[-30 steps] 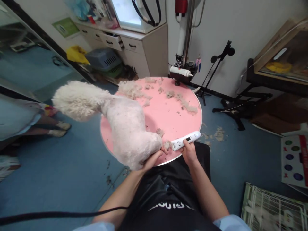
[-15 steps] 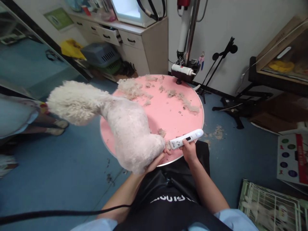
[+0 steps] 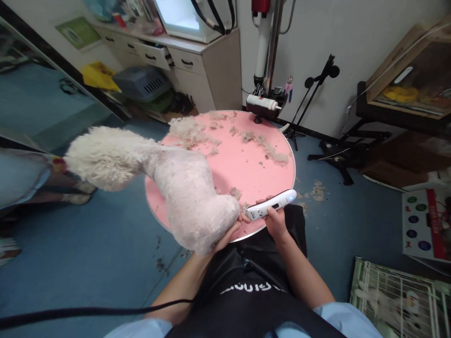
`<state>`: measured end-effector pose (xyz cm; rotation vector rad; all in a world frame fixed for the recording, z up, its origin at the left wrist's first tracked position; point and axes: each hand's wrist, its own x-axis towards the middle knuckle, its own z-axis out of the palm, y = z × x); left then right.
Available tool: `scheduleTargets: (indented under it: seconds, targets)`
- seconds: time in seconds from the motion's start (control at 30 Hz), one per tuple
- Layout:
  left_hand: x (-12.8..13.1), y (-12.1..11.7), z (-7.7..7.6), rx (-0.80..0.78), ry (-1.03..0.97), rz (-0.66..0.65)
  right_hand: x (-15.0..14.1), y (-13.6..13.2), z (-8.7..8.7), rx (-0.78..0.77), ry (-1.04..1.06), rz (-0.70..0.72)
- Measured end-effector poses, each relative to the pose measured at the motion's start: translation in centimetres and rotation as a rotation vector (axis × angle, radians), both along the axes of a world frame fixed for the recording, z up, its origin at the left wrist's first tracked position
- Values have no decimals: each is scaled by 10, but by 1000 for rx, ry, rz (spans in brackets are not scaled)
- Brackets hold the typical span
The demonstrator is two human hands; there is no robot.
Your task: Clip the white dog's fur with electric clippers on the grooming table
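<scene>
Left hand (image 3: 229, 235): closed on the dog's hind leg from the 6 o'clock side, palm hidden by the leg. Right hand (image 3: 277, 222): closed around the clipper (image 3: 269, 206), thumb on top, blade end toward 8 o'clock, just beside the left hand. Dog (image 3: 190, 197): at 8 o'clock on the tabletop (image 3: 243, 173), head toward 10. Loose fur (image 3: 188, 132) noted at 11 and 2.

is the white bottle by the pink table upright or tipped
Tipped: the bottle lies on its side by the far edge of the table, its nozzle pointing right.
</scene>
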<state>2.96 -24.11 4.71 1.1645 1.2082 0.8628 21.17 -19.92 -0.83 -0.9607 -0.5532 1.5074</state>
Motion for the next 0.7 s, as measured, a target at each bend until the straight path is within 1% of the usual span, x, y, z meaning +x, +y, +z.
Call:
scheduleTargets:
  seconds: [0.1, 0.2, 0.3, 0.4, 0.47, 0.6, 0.7]
  targets:
    - [1, -1, -2, 12, -26, 16, -2, -3, 1, -2, 30, -74]
    - [2, -1, -1, 25, 28, 31, -5, -6, 1, 1, 55, -41]
    - [3, -2, 5, 38, 101, 42, -5, -7, 0, -5, 58, -26]
    - [5, -5, 10, 27, 127, 53, 1, -3, -1, -37, 67, 69]
    - [7, -6, 9, 11, 97, 67, 8, 4, 0, -74, 97, 112]
    - [12, -8, 3, 1, 14, 63, 19, 16, 2, -145, 128, 136]
    - [12, -8, -3, -14, -6, 36, 18, 23, 1, -139, 80, 203]
